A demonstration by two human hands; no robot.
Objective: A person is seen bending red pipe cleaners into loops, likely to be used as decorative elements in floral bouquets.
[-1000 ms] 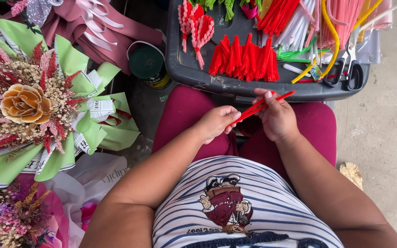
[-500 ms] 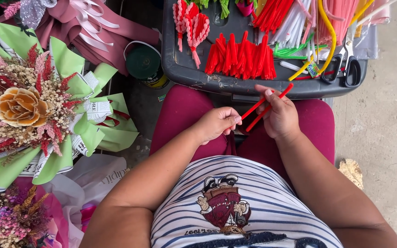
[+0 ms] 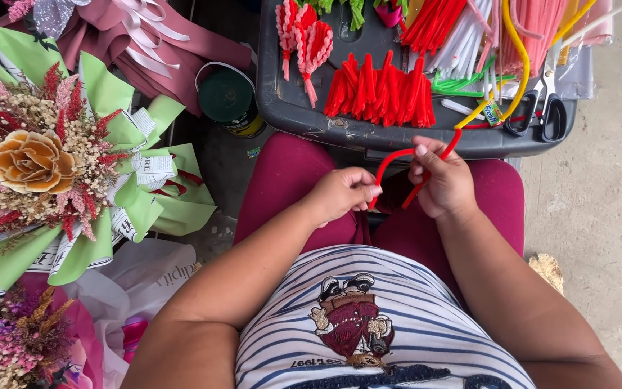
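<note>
Both hands pinch a fuzzy red pipe cleaner (image 3: 396, 167) bent into an arch above the lap: the left hand (image 3: 341, 194) closes on one end, the right hand (image 3: 442, 184) grips the other, apparently doubled. Just beyond, a dark grey plastic tray (image 3: 293, 108) holds folded red pipe-cleaner pieces (image 3: 383, 90), loose stems and black-handled scissors (image 3: 541, 115); its near edge almost touches the right hand's knuckles.

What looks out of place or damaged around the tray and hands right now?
Nothing stands out. Both hands, left hand and right hand, bend a red pipe cleaner over the lap. The folded red pieces lie in a row on the grey tray, scissors at its right end.
</note>
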